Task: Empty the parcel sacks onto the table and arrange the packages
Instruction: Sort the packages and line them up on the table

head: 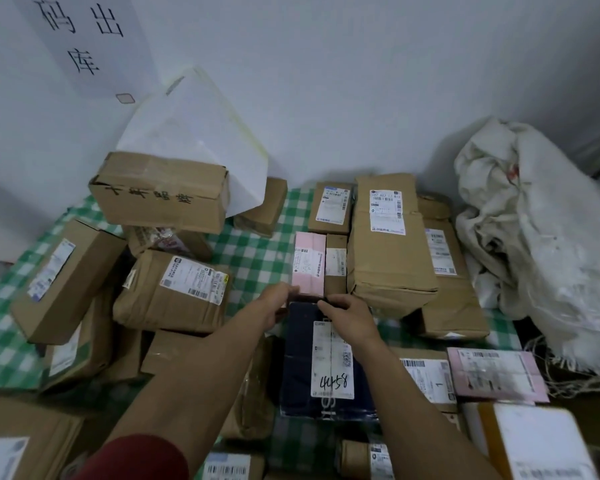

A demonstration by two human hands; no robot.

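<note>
Green-and-white checked tabletop (257,251); brown cardboard boxes (388,244); pink parcel (309,261); navy package (298,368) with white label; off-white sack (534,216); maroon sleeve (136,459).

1. White paper sheet sign (84,39): large black handwritten characters, fixed flat at upper left; its top and left edges are cut off by the frame.
2. Plain pale blue-grey painted wall (361,81): matte and unmarked, behind the sign and running far to its right.
3. Small pale rounded-square tag with a darker outline (125,98): on the wall just below the sign's lower right corner; too small to identify.
4. Green-and-white checked cloth (253,251): lies flat well below the sign. Its widest visible patch is below and right of the sign, with a narrower strip straight beneath it.
</note>
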